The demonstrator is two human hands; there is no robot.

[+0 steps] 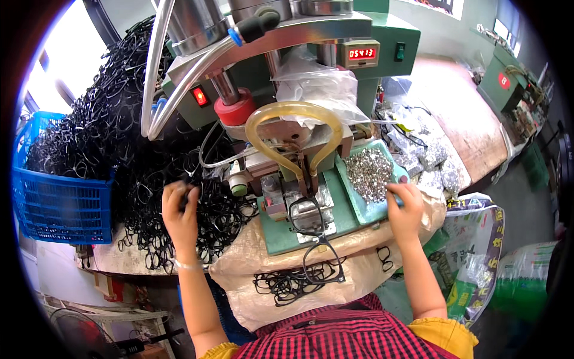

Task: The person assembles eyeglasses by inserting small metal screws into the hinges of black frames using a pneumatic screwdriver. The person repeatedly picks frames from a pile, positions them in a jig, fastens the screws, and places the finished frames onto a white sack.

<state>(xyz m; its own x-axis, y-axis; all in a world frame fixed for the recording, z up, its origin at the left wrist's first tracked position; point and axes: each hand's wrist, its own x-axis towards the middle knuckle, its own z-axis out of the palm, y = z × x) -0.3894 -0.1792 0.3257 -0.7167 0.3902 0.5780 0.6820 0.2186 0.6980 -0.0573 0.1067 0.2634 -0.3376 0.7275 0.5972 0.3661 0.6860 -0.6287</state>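
My left hand (179, 209) is over the edge of a large heap of black eyeglass frames (203, 221), its fingers curled toward the thumb. Something dark shows between them, too blurred to name. On the right, my right hand (405, 206) has thumb and fingertips pressed together at the rim of a turquoise tray (363, 214). Small shiny metal parts (369, 173) fill much of that tray; whether my fingers hold one is too small to tell. Between my hands, a single black eyeglass frame (323, 240) sits upended at the machine's work point, touched by neither hand.
A green bench machine (388, 45) with a looped yellowish tube (295, 109) rises ahead. Several black frames (293, 284) lie on the tan sheet (236, 287) before me. A blue basket (63, 203) overflows at left. Bags of metal parts (433, 154) lie beyond the tray.
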